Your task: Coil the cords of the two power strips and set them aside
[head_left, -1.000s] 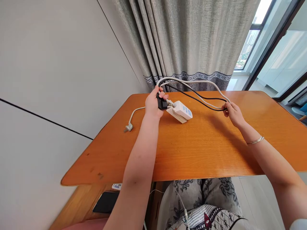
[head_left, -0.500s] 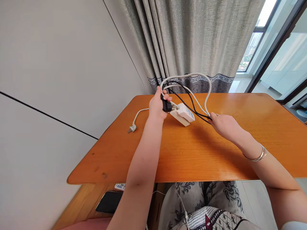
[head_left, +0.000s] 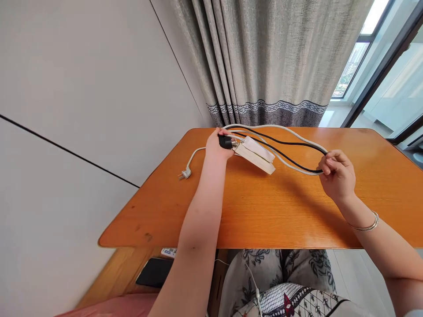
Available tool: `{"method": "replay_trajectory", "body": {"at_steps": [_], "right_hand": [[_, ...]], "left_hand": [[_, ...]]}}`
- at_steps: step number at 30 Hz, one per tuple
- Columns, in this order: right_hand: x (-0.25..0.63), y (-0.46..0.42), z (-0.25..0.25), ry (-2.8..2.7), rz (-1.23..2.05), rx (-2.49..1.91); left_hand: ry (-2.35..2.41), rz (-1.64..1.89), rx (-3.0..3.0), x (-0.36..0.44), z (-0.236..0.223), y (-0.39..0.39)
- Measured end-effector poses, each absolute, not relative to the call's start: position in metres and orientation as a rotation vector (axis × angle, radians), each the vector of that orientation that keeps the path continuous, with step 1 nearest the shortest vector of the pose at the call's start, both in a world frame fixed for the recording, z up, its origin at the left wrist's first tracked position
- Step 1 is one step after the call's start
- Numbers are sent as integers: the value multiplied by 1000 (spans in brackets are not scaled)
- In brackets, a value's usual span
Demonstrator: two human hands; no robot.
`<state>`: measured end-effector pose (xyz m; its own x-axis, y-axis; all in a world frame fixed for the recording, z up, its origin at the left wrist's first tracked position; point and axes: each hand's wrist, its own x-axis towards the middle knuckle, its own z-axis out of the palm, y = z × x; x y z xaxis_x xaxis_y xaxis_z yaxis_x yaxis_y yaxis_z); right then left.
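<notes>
My left hand [head_left: 216, 145] is closed around a black plug [head_left: 225, 141] and the near ends of a bundle of cables. A white cable [head_left: 280, 127] and a black cable [head_left: 286, 142] run from it in a long loop to the right. My right hand [head_left: 339, 176] grips the far bend of that loop, fingers curled over it. Just right of the left hand, two white blocks [head_left: 259, 150], perhaps power strips, lie side by side at a slant. A white plug [head_left: 185, 173] rests on the table to the left, its cord leading behind my left hand.
The wooden table [head_left: 271, 215] has a curtain [head_left: 280, 57] behind it and a pale wall [head_left: 82, 79] on the left. Below the front edge lies a dark phone [head_left: 154, 272]. A thin white cord [head_left: 253, 277] hangs over my lap.
My right hand has moved right and turned, drawing the cable loop out longer and flatter. The white blocks have tilted, and the left hand stays closed around the plug and cables.
</notes>
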<state>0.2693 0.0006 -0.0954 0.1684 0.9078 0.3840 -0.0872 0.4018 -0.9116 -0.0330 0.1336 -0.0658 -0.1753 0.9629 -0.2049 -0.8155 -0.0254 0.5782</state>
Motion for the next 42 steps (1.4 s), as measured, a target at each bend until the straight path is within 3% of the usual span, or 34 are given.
{"method": "replay_trajectory", "body": {"at_steps": [5, 13, 15, 17, 20, 22, 29, 34, 42], "right_hand": [[255, -9, -84, -1319, 1096, -1052], [230, -43, -32, -2593, 627, -1122], [217, -39, -17, -2739, 813, -936], [204, -25, -8, -2711, 1240, -723], [190, 3, -9, -2200, 1877, -499], [184, 20, -14, -1760, 1985, -350], [185, 41, -16, -1099, 1708, -315], [199, 68, -20, -1099, 1383, -434], [226, 95, -42, -1347, 1163, -687]], "left_hand": [[699, 1758, 308, -30, -61, 131], [796, 1599, 879, -3, -42, 95], [839, 1465, 1051, 5, -41, 83], [858, 1294, 1221, 11, -41, 72], [836, 1079, 1406, 18, -43, 62], [767, 996, 1463, 22, -46, 59], [527, 983, 1547, 25, -60, 65], [463, 747, 1631, 28, -55, 62], [740, 834, 1702, 37, -44, 53]]}}
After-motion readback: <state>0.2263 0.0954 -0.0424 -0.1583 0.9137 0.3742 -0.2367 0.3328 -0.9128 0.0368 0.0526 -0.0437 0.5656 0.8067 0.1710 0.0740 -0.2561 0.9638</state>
